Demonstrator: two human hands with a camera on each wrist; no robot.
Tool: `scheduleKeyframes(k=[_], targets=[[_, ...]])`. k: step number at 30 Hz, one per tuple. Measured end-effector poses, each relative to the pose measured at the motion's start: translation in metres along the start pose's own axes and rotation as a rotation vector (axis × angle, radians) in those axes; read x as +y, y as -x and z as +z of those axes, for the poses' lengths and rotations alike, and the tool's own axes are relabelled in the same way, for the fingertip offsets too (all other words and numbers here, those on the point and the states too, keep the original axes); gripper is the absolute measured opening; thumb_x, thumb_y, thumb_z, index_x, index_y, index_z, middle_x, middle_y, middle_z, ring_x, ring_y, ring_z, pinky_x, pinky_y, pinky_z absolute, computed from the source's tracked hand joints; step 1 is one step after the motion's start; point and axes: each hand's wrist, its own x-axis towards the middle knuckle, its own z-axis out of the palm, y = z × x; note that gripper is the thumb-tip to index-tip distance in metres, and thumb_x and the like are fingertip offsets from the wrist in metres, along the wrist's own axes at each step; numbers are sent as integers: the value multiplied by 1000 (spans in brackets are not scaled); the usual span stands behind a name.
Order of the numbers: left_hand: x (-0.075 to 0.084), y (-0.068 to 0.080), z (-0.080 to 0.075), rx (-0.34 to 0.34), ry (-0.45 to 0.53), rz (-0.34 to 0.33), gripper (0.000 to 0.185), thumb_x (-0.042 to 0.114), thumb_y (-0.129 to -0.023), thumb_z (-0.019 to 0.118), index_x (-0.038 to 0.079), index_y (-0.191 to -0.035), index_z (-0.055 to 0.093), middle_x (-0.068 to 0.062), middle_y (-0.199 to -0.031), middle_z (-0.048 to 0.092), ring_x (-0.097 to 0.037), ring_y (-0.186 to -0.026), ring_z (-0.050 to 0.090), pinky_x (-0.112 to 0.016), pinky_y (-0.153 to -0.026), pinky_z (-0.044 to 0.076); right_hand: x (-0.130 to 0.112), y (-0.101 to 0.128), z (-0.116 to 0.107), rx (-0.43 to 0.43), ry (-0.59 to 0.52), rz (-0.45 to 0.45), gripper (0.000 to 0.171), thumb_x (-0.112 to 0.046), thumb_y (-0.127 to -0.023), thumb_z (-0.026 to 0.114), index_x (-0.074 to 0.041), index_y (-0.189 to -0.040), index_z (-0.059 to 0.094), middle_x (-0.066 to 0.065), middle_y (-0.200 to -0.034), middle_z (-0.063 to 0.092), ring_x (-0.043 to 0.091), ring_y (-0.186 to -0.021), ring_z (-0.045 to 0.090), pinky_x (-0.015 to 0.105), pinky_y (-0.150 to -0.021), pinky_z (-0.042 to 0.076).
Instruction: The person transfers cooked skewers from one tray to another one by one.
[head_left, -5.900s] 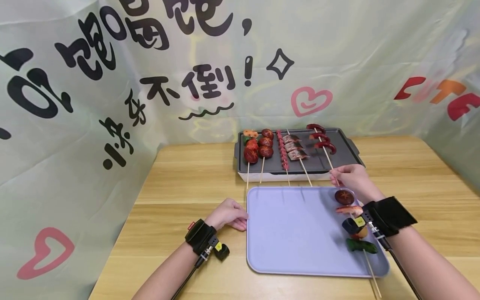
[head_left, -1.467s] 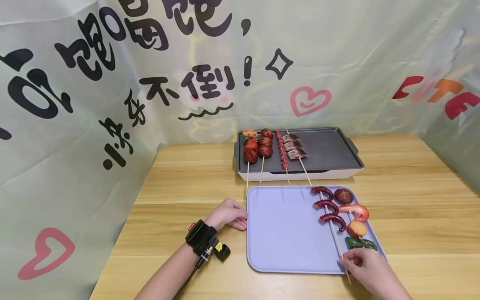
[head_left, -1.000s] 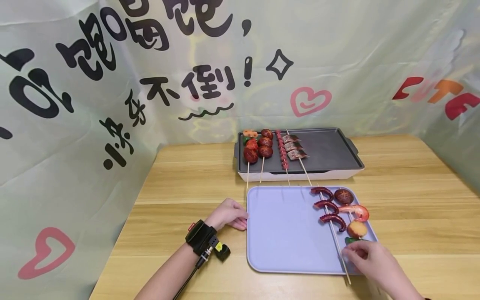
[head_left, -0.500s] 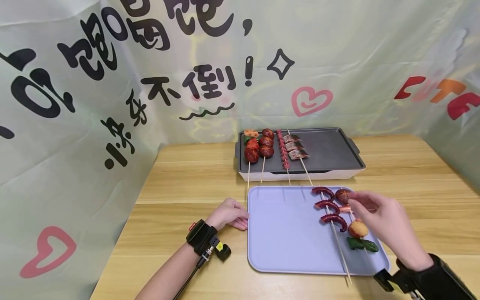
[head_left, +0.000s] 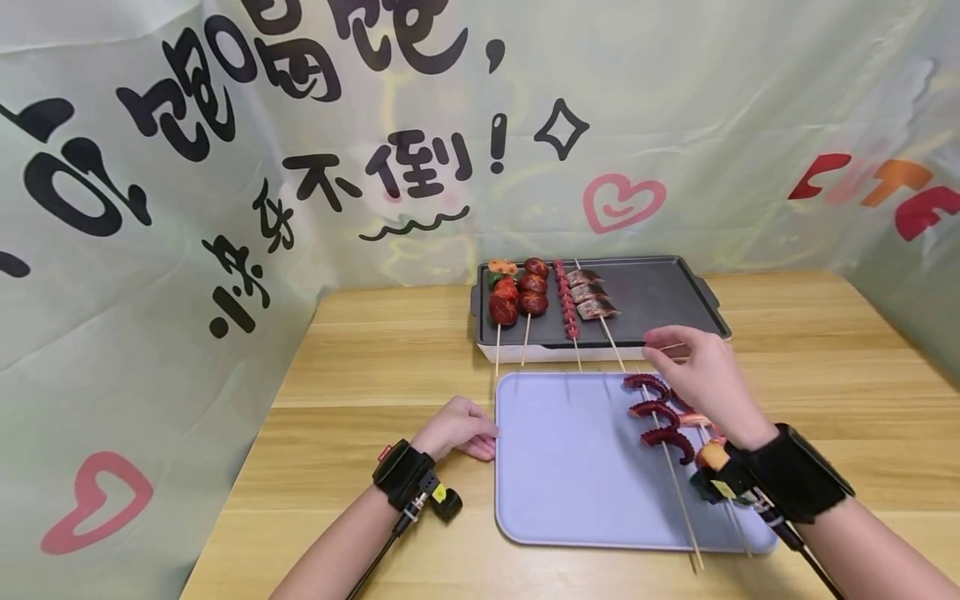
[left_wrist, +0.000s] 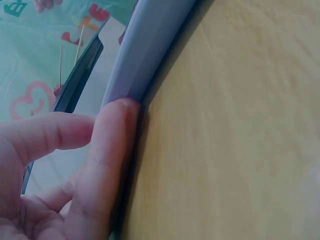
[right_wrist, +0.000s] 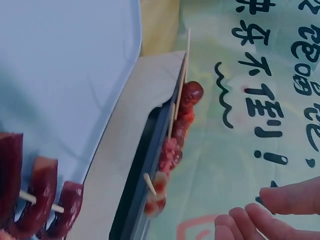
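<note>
My left hand (head_left: pixel 459 429) pinches the left rim of a lavender tray (head_left: pixel 570 475); in the left wrist view its thumb and a finger (left_wrist: pixel 107 160) meet at the rim. My right hand (head_left: pixel 701 375) hovers over the front edge of the griddle (head_left: pixel 660 292), thumb and fingertips apart with nothing between them. Below it on the tray lies an octopus tentacle skewer (head_left: pixel 654 414), its stick sticking out past the front rim. A second skewer with shrimp (head_left: pixel 693 419) and a round golden piece lies to its right, partly hidden by my right hand and wrist camera.
Several skewers lie on the griddle's left half: a mixed vegetable skewer (head_left: pixel 502 308), a mushroom skewer (head_left: pixel 533 283), a thin pink one (head_left: pixel 567 304) and a fish skewer (head_left: pixel 592 293). Their sticks overhang toward the tray. A printed cloth (head_left: pixel 420 100) stands behind the wooden table (head_left: pixel 360 350).
The octopus tentacle skewer went from griddle to tray in my right hand. That hand let go of it, then moved up and away toward the griddle. My left hand stayed at the tray rim.
</note>
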Motion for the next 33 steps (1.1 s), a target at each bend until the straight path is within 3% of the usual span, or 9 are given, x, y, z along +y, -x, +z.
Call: scheduleKeyframes(k=[9, 21, 33], targets=[[-1, 1, -1, -4, 10, 14, 13, -3, -82, 59, -15, -86, 61, -11, -60, 60, -15, -50, 60, -30, -56, 59, 7, -24, 25, -65, 16, 47, 25, -10, -88, 58, 9, -104, 60, 23, -93, 64, 28, -77, 61, 33, -63, 53], [0, 1, -1, 1, 8, 11, 12, -3, -81, 59, -15, -85, 60, -10, -59, 59, -15, -50, 60, -29, -55, 59, 26, -43, 47, -102, -14, 169, 24, -9, -87, 57, 11, -100, 61, 23, -88, 64, 21, -68, 57, 24, -53, 46], [-1, -1, -2, -12, 11, 19, 12, -4, -81, 58, -16, -85, 60, -11, -60, 60, -15, -50, 61, -30, -56, 59, 34, -51, 54, -103, -76, 311, 20, -7, -82, 56, 10, -89, 64, 10, -66, 65, 9, -54, 52, 19, -46, 44]])
